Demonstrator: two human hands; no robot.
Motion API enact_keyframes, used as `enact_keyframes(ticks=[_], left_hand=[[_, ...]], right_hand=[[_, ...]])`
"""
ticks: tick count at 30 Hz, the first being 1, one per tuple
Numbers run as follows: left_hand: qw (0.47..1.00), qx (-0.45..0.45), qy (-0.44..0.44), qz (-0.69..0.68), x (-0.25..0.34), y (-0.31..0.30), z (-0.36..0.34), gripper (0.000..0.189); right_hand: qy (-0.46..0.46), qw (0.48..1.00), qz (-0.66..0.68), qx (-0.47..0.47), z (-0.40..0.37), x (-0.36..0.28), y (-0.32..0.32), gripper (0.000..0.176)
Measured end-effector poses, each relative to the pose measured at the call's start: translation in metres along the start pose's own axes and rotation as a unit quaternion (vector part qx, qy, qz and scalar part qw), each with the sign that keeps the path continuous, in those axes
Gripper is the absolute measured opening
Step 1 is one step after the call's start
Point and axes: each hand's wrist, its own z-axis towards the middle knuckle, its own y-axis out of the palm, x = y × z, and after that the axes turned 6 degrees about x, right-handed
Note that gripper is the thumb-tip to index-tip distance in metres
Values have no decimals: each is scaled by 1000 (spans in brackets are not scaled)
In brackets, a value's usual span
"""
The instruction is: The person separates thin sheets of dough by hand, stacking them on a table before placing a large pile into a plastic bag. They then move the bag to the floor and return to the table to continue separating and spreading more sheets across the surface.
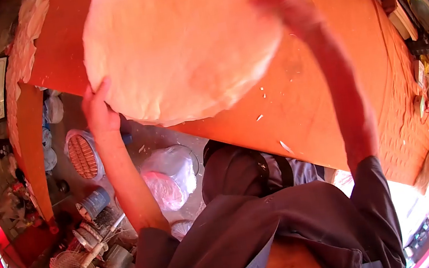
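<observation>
Broad, thin, pale dough round point(181, 46)

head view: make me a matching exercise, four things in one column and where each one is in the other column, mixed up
Things
1. round sheet
2. left hand
3. right hand
4. fan

Places
a. bottom left, down on the floor
b. blurred, at the sheet's upper right edge
c. pale, raised in the top middle
d. at the sheet's lower left edge

Pairs: 1-c, 2-d, 3-b, 4-a
</observation>
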Motion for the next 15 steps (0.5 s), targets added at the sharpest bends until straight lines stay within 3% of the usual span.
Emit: enact_keyframes(ticks=[2,5,8,11,12,15], left_hand=[[996,44,-54,57,-46,-54,30,37],[996,42,-72,32,-57,-62,27,34],[987,45,-83,130,-38,-65,18,38],[967,153,-44,200,-41,-71,23,38],[984,102,-88,116,-36,-69,22,40],[993,73,-87,45,-63,-55,23,44]], right_hand=[[84,994,75,0,7,70,27,35],[130,990,58,23,-1,82,42,51],[127,987,-97,22,-8,50,39,58],[63,911,-341,225,-3,62,41,72],[73,949,-223,210,-3,72,48,84],[50,948,-231,212,15,133,64,84]])
